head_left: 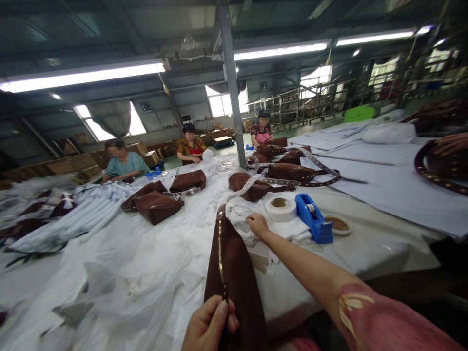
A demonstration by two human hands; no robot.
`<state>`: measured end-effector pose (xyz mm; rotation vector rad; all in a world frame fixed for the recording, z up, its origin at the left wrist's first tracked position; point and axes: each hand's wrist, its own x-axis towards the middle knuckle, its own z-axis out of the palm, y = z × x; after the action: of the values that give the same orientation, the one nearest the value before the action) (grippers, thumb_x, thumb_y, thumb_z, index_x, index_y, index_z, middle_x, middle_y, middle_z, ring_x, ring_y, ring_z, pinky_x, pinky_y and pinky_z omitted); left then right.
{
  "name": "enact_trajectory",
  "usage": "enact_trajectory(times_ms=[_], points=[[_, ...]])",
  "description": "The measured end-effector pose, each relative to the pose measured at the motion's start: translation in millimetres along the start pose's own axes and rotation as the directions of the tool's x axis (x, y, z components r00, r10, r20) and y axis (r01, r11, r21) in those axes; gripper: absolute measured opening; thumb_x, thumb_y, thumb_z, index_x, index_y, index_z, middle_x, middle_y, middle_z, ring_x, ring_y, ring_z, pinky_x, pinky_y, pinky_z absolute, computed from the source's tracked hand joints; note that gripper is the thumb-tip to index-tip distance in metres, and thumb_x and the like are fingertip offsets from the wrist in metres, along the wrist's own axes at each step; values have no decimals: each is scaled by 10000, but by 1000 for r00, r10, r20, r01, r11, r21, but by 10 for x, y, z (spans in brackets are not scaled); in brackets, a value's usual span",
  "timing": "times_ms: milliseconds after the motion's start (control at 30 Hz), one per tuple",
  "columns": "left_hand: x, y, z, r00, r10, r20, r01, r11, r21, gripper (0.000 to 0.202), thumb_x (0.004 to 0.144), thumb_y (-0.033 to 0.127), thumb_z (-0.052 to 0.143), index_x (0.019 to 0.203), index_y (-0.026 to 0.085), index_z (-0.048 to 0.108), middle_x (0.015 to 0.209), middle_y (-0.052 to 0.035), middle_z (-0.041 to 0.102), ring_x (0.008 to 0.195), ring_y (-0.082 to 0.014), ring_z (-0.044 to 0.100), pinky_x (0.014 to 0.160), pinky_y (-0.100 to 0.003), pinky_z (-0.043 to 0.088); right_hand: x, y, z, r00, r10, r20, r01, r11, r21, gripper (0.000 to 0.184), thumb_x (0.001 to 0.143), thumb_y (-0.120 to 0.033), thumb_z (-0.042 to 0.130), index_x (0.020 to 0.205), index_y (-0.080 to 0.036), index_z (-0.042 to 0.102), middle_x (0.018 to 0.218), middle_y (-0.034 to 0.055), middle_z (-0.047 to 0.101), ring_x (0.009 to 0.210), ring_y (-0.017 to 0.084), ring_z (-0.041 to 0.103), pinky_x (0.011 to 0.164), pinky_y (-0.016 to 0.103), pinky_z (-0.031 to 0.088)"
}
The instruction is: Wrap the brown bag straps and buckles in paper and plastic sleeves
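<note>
- Looks to be dealing with the zip (221, 253) of a long brown bag (241, 268), perhaps straightening it or running along it, judging by the pinch.
- Pinching the near end of the zip between the thumb and curled fingers of the left hand (210, 324), low in the view.
- Curling the fingers of the right hand (258, 225) into a loose fist, to the right of the bag's far end and apart from it, at the edge of a printed wrapper (237, 214). Too small and blurred to tell about anything caught inside.
- Lying lengthwise at the near edge of the white-covered table (285, 287), in the case of the bag, with the far tip pointing away and the near end running out of the bottom of the view.
- Beyond the right hand, a white roll (281, 215), then a blue tape dispenser (315, 219) close beside it; farther across, more brown bags (161, 207).
- Calls next, as a judgement, for a steady left pinch and a right hand free to hold the far end taut, so as to keep the zip straight.
- Calls also for care with the loose white wrapping (109, 273) to the left of the bag: could catch in the zip or drag along.
</note>
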<state>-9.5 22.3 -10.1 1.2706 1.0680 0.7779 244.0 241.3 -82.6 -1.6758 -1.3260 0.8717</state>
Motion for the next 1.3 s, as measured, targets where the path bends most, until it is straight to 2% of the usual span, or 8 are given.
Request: enact_trajectory(times_ms=[133,267,433,733,900,1000,1167,1300], points=[[5,31,-16,998,44,-41,-44,999,18,549,860,690,590,880,149,684,890,-106,667,778,-172,602,677,-246,472,-691,-168,-183,988,2,153,-64,912,405,351,891,-501,509,936,-153,516,748,-17,486,484,58,309,441,211,280],[8,171,14,968,250,-32,-241,955,170,474,921,595,554,833,157,713,1506,-142,414,1314,-287,489,1027,-333,456,-1545,-348,-276,944,-34,329,-187,764,618,490,736,-589,658,930,-171,492,688,-51,421,449,34,218,405,200,181],[-11,305,144,938,343,53,-345,903,256,282,946,358,534,882,166,730,1460,-133,489,1380,-259,445,1158,-352,329,-2202,-593,-351,857,-89,508,-396,517,759,433,681,-432,830,861,-144,560,601,-59,439,410,17,262,391,173,137],[-173,353,288,961,276,-4,-264,923,279,323,972,377,502,831,143,674,800,-51,636,755,-166,572,716,-270,430,-2395,-565,-363,859,-95,503,-439,370,819,422,727,-502,813,847,-162,593,720,-18,554,458,36,321,400,172,183],[-240,336,333,962,268,-45,-241,917,317,322,968,369,500,795,146,656,780,-45,640,738,-165,575,694,-269,427,-2515,-612,-307,899,-259,353,1,808,589,371,850,-500,707,837,-130,713,714,47,630,581,89,464,527,209,363],[-263,329,347,956,288,-51,-258,912,319,326,959,373,500,797,141,663,801,-58,652,772,-175,602,727,-274,449,-2508,-630,-291,944,-271,189,170,889,424,374,853,-434,698,649,-121,694,665,56,624,626,115,526,591,237,406],[-312,307,356,985,157,-72,-141,972,191,339,936,422,520,911,124,680,843,-89,711,768,-190,672,697,-274,495,-2367,-617,-266,961,92,262,-261,628,733,448,636,-439,873,639,-139,540,491,-67,369,408,37,257,389,208,138],[-360,324,389,990,138,-2,-134,967,215,328,939,410,504,826,137,647,709,-63,697,630,-153,632,617,-248,478,-2310,-657,-234,956,131,262,-291,531,796,512,568,-417,905,700,-154,486,553,-77,388,419,23,261,375,184,144]])
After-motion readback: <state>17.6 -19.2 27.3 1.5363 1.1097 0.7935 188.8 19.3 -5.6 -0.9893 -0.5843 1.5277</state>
